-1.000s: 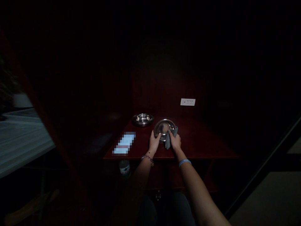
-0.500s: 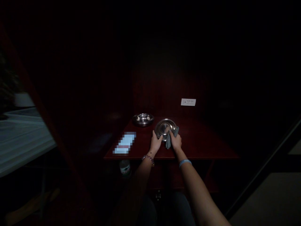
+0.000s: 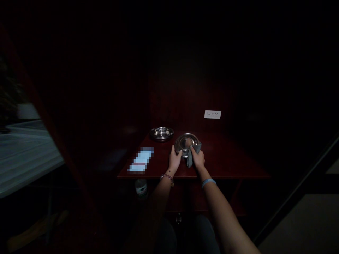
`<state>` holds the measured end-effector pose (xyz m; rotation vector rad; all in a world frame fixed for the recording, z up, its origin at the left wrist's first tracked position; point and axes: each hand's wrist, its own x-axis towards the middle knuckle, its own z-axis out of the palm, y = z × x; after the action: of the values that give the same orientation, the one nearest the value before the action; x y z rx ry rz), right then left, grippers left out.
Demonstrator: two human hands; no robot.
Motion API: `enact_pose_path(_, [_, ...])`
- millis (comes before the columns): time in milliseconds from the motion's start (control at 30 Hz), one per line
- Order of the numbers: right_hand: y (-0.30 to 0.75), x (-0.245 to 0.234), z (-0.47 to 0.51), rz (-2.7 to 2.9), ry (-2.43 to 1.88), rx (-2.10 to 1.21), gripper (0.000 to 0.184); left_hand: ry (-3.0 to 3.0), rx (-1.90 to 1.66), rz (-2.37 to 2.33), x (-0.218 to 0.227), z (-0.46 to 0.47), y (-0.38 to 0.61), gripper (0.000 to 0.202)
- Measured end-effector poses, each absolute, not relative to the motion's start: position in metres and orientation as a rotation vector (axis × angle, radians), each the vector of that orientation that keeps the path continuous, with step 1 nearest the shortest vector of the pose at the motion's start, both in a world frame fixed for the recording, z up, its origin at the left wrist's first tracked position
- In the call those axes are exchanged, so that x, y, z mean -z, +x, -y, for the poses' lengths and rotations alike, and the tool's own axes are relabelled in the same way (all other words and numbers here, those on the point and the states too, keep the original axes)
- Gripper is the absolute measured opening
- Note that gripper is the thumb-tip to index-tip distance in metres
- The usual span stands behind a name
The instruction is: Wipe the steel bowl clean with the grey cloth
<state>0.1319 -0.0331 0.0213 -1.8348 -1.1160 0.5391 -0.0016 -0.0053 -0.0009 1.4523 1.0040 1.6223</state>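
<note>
A shiny round metal plate [image 3: 182,140] is held up over the dark red desk [image 3: 225,158], its inner face towards me. My left hand [image 3: 175,159] grips its lower left rim, thumb on the front and the other fingers mostly hidden. At the lower right rim my right hand [image 3: 198,157] is closed on a grey cloth [image 3: 189,159], pressing it against the plate. Part of the cloth hangs below the rim. Behind and to the left, more metal dishes [image 3: 161,133] sit stacked on the desk.
A lit phone-like screen [image 3: 141,160], pixelated, lies on the desk's left side. Below the desk edge stands a bottle [image 3: 141,187]. A white socket panel [image 3: 212,114] is on the back wall. Translucent plastic boxes [image 3: 29,151] are at far left.
The plate has tilted slightly in my hands, and its reflections have shifted. Both hands keep nearly the same place, still gripping the rim and the cloth.
</note>
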Motion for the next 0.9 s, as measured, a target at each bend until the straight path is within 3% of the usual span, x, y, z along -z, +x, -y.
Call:
enact_pose_path(500, [0.1326, -0.0207, 0.0334, 1.133, -1.810, -0.550, 0.055, 1.403, -1.670, -0.882, 0.0020, 0.0015, -0.0005, 0.029])
enact_pose_path(900, [0.1311, -0.0219, 0.0346, 1.155, -1.821, -0.532, 0.052, 1.414, -1.699, -0.968, 0.0013, -0.0008, -0.0025, 0.026])
